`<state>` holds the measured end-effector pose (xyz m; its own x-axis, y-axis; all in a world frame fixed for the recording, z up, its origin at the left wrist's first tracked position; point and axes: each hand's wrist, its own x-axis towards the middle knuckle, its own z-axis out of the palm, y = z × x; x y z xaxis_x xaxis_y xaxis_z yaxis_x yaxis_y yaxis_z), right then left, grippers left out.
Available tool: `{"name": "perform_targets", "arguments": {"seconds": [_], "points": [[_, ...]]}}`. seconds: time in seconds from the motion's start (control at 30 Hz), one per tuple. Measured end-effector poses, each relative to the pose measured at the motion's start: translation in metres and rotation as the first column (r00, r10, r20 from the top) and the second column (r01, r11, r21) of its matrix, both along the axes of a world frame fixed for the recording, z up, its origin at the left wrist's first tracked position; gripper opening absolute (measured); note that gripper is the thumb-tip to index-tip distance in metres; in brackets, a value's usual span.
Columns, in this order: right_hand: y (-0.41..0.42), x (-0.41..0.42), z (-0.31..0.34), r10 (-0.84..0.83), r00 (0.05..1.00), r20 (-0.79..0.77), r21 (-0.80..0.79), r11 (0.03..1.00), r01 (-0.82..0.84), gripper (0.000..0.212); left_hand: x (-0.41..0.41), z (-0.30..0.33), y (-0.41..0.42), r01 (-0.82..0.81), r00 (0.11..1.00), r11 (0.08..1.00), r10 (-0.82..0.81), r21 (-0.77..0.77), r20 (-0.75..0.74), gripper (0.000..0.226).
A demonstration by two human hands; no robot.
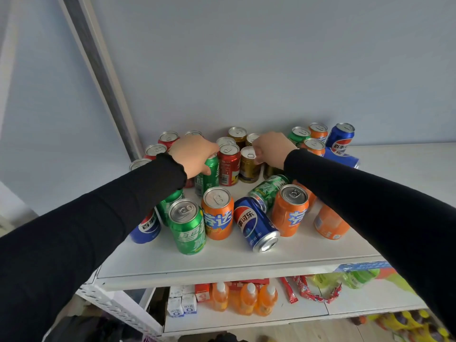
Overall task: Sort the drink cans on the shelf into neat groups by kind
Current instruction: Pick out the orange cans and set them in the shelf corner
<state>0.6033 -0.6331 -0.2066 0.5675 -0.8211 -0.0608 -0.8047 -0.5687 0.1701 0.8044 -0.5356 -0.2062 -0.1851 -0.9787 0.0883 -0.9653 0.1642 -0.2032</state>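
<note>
Many drink cans stand and lie mixed on the white shelf (222,262). My left hand (192,156) grips the top of an upright green can (209,176) near the back left. My right hand (271,149) reaches over a gold can (249,169); its fingers curl at that can's rim, and the grip itself is hidden. Between my hands stands a red can (229,164). Nearer the front are a green can (187,227), an orange can (218,213), a blue can on its side (256,224) and another orange can (290,211).
More cans stand at the back right, among them an upright blue can (341,139) and an orange can (314,145). A lower shelf (308,314) holds orange bottles (246,298), small cartons (182,304) and snack packets. A wall rises right behind the cans.
</note>
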Motion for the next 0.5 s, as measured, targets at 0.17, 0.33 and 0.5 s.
{"name": "perform_targets", "arguments": {"seconds": [0.17,0.33,0.5], "points": [[0.01,-0.015,0.011,-0.056,0.978,0.203,0.087,0.995,0.039,0.019,-0.001,0.004,0.004,-0.044,0.997,0.998,0.046,0.034,-0.068,0.017],[0.032,-0.04,0.03,-0.1,0.983,0.151,0.216,0.974,0.066,0.034,-0.028,0.034,0.018,-0.015,0.985,0.998,0.024,0.057,-0.172,0.035],[0.044,-0.041,0.021,-0.138,0.989,-0.06,0.268,0.952,0.149,0.063,-0.078,0.032,0.012,-0.01,0.994,0.875,0.06,0.485,-0.089,0.078]]}}
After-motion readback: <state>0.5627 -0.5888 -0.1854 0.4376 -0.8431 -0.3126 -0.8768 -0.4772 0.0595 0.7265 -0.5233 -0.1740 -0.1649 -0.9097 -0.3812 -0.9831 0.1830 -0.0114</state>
